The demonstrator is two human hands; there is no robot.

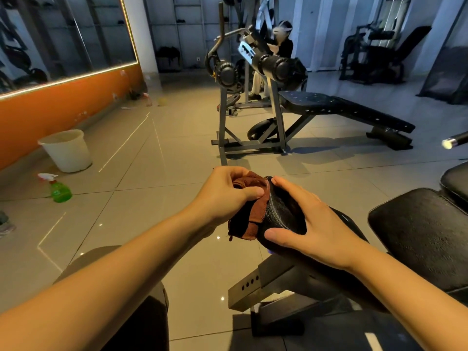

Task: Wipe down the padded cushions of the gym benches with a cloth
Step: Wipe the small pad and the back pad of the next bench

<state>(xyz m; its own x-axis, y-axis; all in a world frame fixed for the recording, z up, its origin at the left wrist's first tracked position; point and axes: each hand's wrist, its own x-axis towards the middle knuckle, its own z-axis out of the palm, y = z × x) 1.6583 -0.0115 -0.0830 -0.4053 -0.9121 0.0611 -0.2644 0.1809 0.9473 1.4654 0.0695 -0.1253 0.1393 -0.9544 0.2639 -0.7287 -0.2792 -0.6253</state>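
Observation:
My left hand grips a brown cloth and holds it against the end face of a black round padded roller on the near bench. My right hand wraps around the roller from the right, thumb under it and fingers over its top. The bench's black seat cushion lies to the right of the roller, with a second pad behind it. Its grey metal frame runs below my right forearm.
A white bucket and a green spray bottle stand on the tiled floor at left, below an orange wall. Another black bench with a weight rack stands ahead. A person sits behind the rack. My knee is lower left.

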